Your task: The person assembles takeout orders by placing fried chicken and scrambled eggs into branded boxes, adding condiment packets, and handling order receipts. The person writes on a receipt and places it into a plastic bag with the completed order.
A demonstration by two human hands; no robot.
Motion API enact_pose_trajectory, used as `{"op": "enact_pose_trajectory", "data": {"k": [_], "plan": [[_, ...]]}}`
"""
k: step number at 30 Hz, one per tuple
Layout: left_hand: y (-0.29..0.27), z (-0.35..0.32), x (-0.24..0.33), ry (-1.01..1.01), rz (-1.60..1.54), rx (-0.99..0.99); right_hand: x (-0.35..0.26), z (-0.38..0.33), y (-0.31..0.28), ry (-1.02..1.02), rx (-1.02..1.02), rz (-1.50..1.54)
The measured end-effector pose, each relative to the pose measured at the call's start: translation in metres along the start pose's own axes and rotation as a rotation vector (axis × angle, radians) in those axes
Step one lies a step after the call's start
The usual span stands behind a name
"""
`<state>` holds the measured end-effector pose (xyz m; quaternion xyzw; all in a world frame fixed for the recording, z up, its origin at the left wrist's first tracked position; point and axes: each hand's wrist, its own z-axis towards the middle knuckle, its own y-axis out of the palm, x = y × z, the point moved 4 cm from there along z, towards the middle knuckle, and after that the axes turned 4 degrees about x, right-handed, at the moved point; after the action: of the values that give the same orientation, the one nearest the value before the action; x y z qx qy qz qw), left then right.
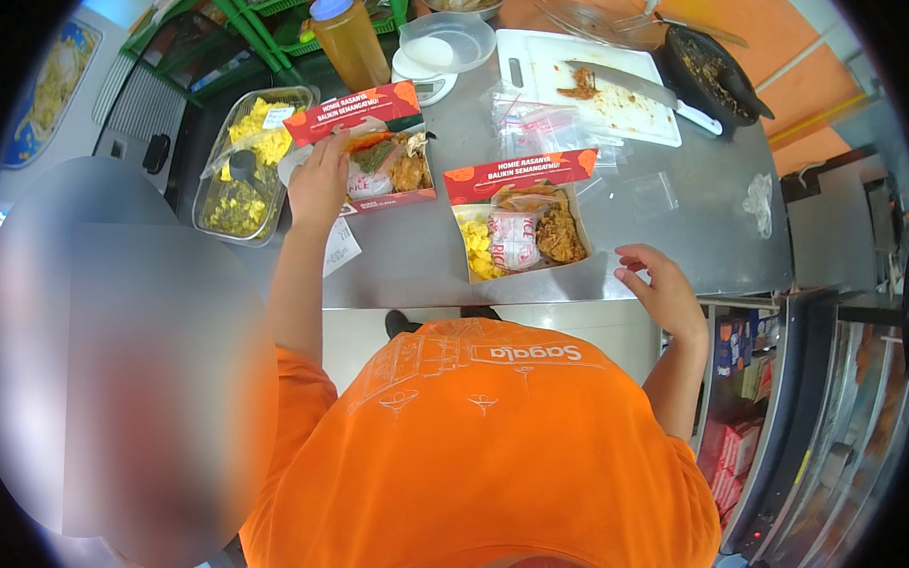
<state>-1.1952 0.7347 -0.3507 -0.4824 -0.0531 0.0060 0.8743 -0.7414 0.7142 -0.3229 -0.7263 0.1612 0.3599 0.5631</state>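
My left hand (320, 179) reaches over the left side of an open red-and-white meal box (414, 199). Its fingers are bent and close together; what they hold, if anything, is hidden. A pale, translucent piece (294, 164) shows beside them. That box holds a wrapped rice pack (369, 185), fried chicken (410, 170) and a green and orange-red topping. To its right stands a second open meal box (520, 282) with scrambled egg (478, 247), wrapped rice and fried chicken (559, 235). Near the table's front edge, my right hand (661, 287) is open, fingers loosely curled and holding nothing.
A clear tub (275, 203) of yellow egg stands at the left. Behind are a sauce bottle (351, 45), a scale (424, 83), plastic bags (540, 127), a cutting board (528, 48) with a knife (637, 86), and a dark mortar (710, 73). A paper slip (342, 246) lies nearer.
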Motion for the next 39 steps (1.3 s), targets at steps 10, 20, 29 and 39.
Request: {"op": "enact_pose_trajectory", "data": {"k": [10, 20, 29, 39], "plan": [[0.02, 0.011, 0.013, 0.17, 0.237, -0.151, 0.016, 0.01, 0.028, -0.023, 0.011, 0.026], [0.028, -0.127, 0.103, -0.871, -1.162, -0.693, 0.071, 0.07, 0.08, 0.139, 0.018, 0.33], [0.036, -0.141, 0.114, -0.432, -0.942, -0.631, 0.065, 0.025, 0.101, 0.311, -0.207, 0.609], [-0.007, -0.22, 0.084, -0.878, -0.958, -0.73, 0.043, -0.023, 0.161, 0.478, -0.413, 0.653]]}}
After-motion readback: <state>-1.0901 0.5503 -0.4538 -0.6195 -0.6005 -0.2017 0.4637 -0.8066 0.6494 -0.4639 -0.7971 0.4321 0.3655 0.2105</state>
